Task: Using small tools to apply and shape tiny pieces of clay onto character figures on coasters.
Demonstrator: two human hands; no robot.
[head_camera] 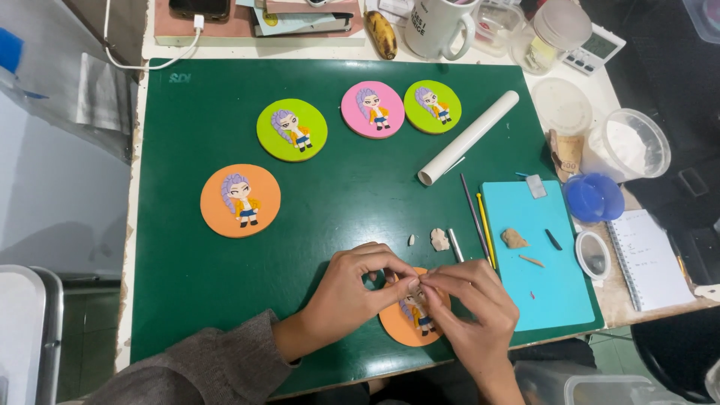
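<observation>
My left hand and my right hand meet fingertip to fingertip over an orange round disc that carries a small clay figure with purple hair. Between the fingertips sits a tiny pale piece of clay, pinched from both sides. The hands hide most of the disc. Several finished discs lie further up the green cutting mat: an orange disc, a green disc, a pink disc and a second green disc, each with the same figure.
A white rolling tube lies diagonally on the mat. Pale clay lumps, thin modelling tools and a blue board with a brown lump sit to the right. Tubs, a blue lid, a notepad and a mug crowd the edges.
</observation>
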